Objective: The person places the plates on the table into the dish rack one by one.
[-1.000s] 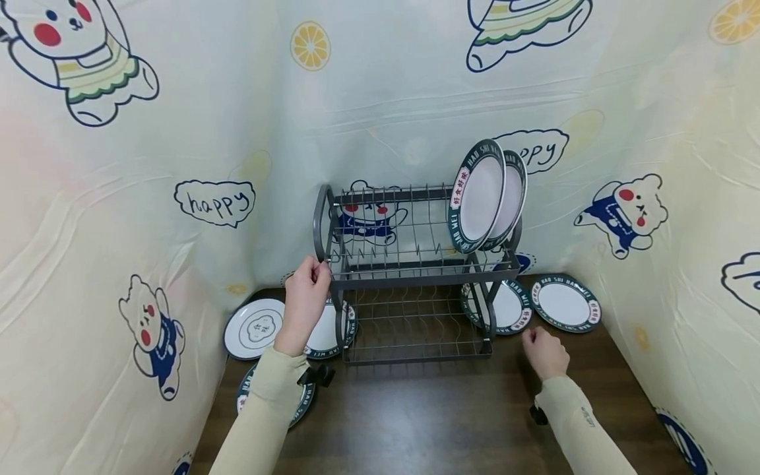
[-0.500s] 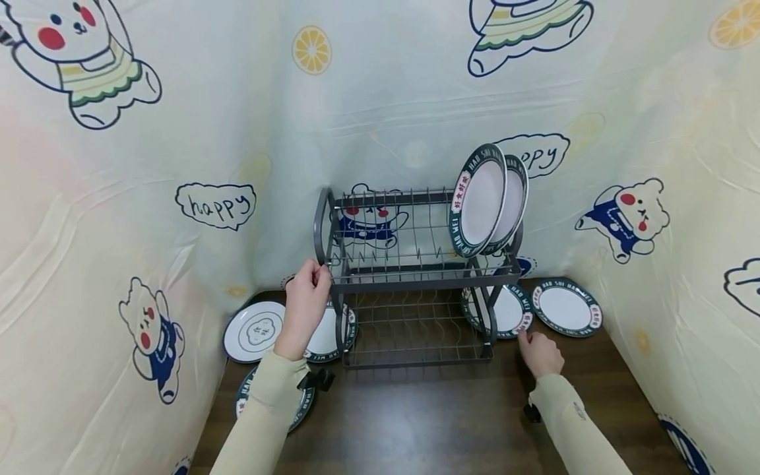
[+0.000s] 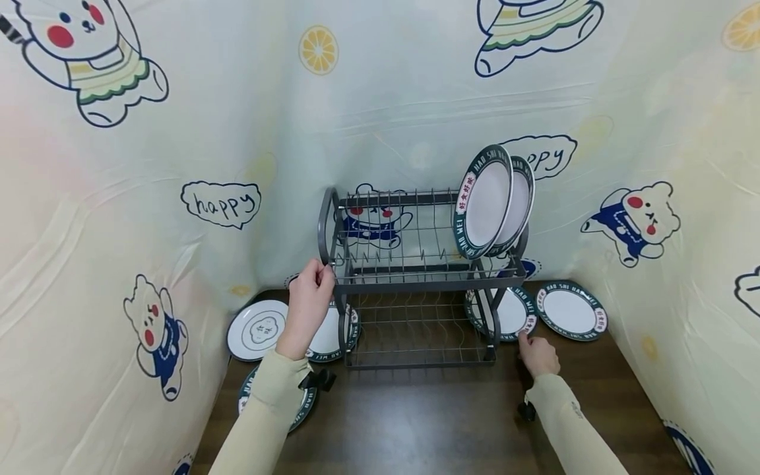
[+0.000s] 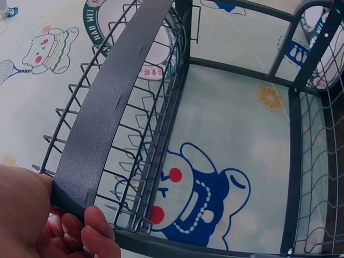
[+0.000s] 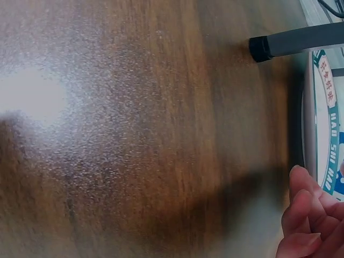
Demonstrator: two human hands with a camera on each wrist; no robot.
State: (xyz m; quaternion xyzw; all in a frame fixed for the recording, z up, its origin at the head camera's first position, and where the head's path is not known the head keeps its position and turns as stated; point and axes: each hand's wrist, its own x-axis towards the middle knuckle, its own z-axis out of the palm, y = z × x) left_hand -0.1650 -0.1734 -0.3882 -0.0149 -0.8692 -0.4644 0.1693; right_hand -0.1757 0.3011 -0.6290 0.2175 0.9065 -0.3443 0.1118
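Observation:
A dark two-tier wire dish rack (image 3: 427,285) stands at the back of the table. My left hand (image 3: 309,307) grips its upper front bar at the left corner; in the left wrist view the fingers wrap the flat black bar (image 4: 99,118). My right hand (image 3: 540,356) pinches the near rim of a white plate (image 3: 515,313) with a green lettered border, partly behind the rack's right leg. In the right wrist view, fingertips (image 5: 298,174) meet that rim (image 5: 322,123). Two similar plates, the front one (image 3: 488,204) and one behind (image 3: 519,208), stand upright in the upper tier.
Another plate (image 3: 571,311) lies at the back right. Left of the rack are an upside-down plate (image 3: 256,330), a plate (image 3: 328,336) behind the left hand, and one (image 3: 307,409) under the left forearm. Patterned cloth (image 3: 380,125) surrounds the wooden table (image 3: 392,422).
My right hand has moved slightly left to the near plate's rim and taken hold of it. My left hand keeps its grip on the rack. The head view has shifted a little.

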